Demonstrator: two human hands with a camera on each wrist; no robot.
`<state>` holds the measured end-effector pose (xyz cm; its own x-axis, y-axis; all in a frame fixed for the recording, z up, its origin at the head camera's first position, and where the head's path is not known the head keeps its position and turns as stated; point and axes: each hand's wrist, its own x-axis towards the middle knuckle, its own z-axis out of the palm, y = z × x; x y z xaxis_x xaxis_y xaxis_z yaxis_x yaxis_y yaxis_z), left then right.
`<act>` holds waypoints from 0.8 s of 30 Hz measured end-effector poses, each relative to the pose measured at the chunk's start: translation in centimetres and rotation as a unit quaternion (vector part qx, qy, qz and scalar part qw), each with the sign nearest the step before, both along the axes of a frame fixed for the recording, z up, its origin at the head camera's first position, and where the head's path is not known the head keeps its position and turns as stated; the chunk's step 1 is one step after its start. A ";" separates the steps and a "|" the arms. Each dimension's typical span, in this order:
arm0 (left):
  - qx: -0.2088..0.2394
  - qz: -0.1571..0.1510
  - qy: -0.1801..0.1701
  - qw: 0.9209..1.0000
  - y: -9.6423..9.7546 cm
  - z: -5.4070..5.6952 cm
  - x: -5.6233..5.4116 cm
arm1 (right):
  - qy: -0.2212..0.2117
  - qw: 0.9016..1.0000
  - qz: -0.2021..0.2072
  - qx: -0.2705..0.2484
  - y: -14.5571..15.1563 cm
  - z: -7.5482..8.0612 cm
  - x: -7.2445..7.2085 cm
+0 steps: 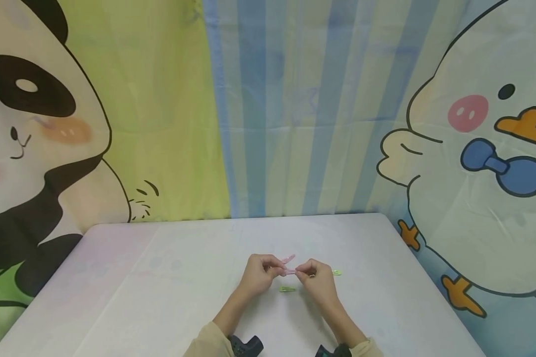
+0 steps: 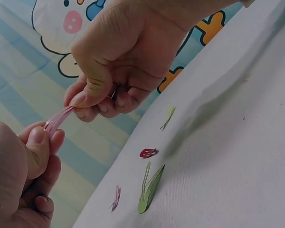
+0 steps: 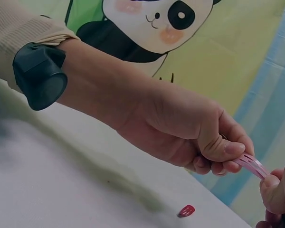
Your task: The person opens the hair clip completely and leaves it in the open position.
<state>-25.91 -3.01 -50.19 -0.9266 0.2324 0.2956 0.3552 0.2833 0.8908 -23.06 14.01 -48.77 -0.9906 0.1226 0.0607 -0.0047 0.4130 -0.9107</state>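
A pink snap hair clip (image 2: 58, 119) is stretched between my two hands above the table. My left hand (image 1: 258, 273) pinches one end between thumb and forefinger. The other end sits between the thumb and fingers of my right hand (image 1: 319, 280). Below, a green snap clip (image 2: 149, 192) lies spread open on the white cloth. Near it are a small red clip (image 2: 148, 153), a yellow-green clip (image 2: 168, 118) and a second pink clip (image 2: 115, 198). Something small and dark shows among the right fingers in the left wrist view; its kind is unclear.
The white table (image 1: 161, 287) reaches back to a hanging curtain with stripes (image 1: 295, 124), a panda and a white bird. A dark wrist device (image 3: 40, 76) is strapped at the beige left sleeve; another (image 1: 334, 351) is at the right wrist.
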 end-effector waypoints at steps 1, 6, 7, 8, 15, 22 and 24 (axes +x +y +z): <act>-0.004 -0.003 0.009 1.000 0.0 0.0 0.0 | 0.001 1.000 0.000 0.001 0.1 0.0 -0.1; -0.044 -0.035 0.103 0.993 -0.5 -0.5 -0.4 | -0.006 1.000 -0.006 -0.004 0.4 0.0 -0.2; -0.051 -0.043 0.128 0.990 -0.6 -0.5 -0.5 | -0.009 1.000 -0.007 -0.008 0.5 0.0 -0.2; -0.059 -0.050 0.154 0.985 -0.8 -0.6 -0.7 | -0.012 1.000 -0.006 -0.013 0.5 0.0 -0.2; -0.077 -0.069 0.297 0.949 -1.3 -0.9 -1.2 | -0.038 0.998 0.000 -0.042 0.6 -0.1 -0.5; -0.050 -0.059 0.350 0.933 -1.3 -0.9 -1.3 | -0.070 0.993 0.018 -0.093 0.9 0.0 -0.7; -0.045 -0.061 0.354 0.932 -1.2 -0.8 -1.3 | -0.079 0.991 0.030 -0.101 1.0 -0.1 -0.7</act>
